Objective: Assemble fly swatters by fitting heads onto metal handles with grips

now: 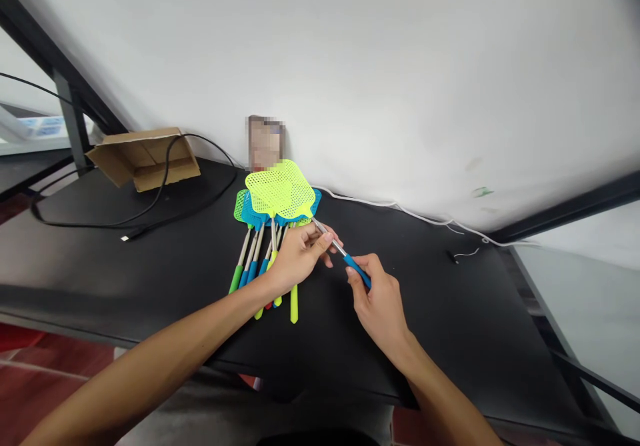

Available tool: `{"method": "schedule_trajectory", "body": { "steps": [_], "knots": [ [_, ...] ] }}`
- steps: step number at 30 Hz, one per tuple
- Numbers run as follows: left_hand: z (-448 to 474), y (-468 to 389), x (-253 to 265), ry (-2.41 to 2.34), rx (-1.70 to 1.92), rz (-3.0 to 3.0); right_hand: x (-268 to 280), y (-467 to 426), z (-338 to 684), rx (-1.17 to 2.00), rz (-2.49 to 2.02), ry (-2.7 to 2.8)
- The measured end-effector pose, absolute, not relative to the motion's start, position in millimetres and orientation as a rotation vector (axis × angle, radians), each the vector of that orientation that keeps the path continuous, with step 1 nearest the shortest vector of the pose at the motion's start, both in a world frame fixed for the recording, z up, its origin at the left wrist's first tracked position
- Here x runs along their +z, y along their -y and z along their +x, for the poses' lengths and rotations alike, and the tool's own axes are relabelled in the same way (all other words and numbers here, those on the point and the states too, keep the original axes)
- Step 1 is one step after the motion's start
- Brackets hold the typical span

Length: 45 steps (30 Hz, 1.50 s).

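Note:
Both of my hands are on one fly swatter (298,189) with a yellow-green mesh head, a metal shaft and a blue handle. My left hand (300,253) pinches the shaft below the head. My right hand (377,293) is closed around the blue handle (358,271). Under and left of the held swatter lies a pile of several fly swatters (250,253) in green, blue and yellow-green, heads toward the wall, handles toward me. My left hand and forearm hide part of their handles.
An open cardboard box (145,158) lies at the back left. A black cable (165,223) loops around it. A blurred-out upright object (266,143) leans on the white wall. A white cord (375,201) runs along the back of the black table (450,339).

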<state>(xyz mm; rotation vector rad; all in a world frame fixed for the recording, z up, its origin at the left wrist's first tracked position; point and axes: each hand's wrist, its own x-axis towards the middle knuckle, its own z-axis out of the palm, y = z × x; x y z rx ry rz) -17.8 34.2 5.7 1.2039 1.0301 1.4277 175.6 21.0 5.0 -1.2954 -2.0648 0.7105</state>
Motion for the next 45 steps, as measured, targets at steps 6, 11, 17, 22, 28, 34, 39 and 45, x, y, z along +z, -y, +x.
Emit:
{"method": "schedule_trajectory", "body": {
  "steps": [6, 11, 17, 22, 28, 34, 39, 45],
  "knots": [
    [-12.2, -30.9, 0.9, -0.980, 1.454, 1.139, 4.7, -17.4, 174.5, 0.774, -1.281, 2.049],
    [-10.0, -28.2, 0.7, -0.982, 1.447, 1.132, 5.7, -17.3, 173.4, 0.852, -1.265, 2.027],
    [-10.9, -27.3, 1.3, -1.010, 1.408, 1.188, 4.8, -16.1, 171.6, 1.055, -1.215, 1.965],
    [-12.9, -27.8, 2.6, -1.039, 1.333, 1.249, -2.9, -13.9, 169.0, 1.372, -1.127, 1.820],
    [-10.6, -25.1, 5.3, -1.039, 1.237, 1.260, 2.8, -14.4, 164.6, 1.728, -1.019, 1.695],
    [-8.9, -18.7, 10.3, -0.950, 1.143, 1.207, 11.9, -33.2, 175.2, 1.702, -1.021, 1.651],
    [-9.3, -16.0, 11.5, -0.837, 1.002, 1.108, 11.5, -52.9, 186.7, 1.760, -0.987, 1.172],
    [-9.6, -16.1, 14.1, -0.789, 0.823, 1.094, 8.9, -59.1, 187.8, 1.817, -0.976, 0.880]
  ]
}}
